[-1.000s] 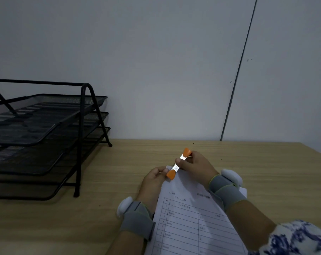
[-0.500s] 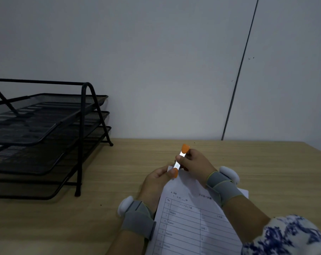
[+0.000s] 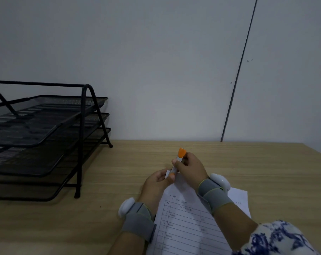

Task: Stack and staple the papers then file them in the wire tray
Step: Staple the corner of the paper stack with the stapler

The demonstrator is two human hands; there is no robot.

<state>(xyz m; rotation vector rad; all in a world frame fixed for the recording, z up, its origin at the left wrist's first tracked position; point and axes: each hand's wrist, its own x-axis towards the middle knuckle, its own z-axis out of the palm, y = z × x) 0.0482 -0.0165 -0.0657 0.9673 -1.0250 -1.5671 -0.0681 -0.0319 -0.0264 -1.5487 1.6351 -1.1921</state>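
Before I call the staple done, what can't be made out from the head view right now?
- Stapler mouth on the papers: hidden by the right hand and left hand, so a staple cannot be confirmed.
- Sheet count: edges too fine to tell.
- Printed text: too small and blurred.
- Papers' near end: cut off by the bottom edge.
- Wire tray: left part cut off; its contents are dark and unclear.

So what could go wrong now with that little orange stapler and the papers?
The left hand pinches the papers right beside the stapler, so a fingertip might get nipped. The right hand holds the stapler tilted at the very corner, so the staple might miss some sheets. One sheet pokes out on the right, so the stack might get stapled crooked before going in the wire tray.
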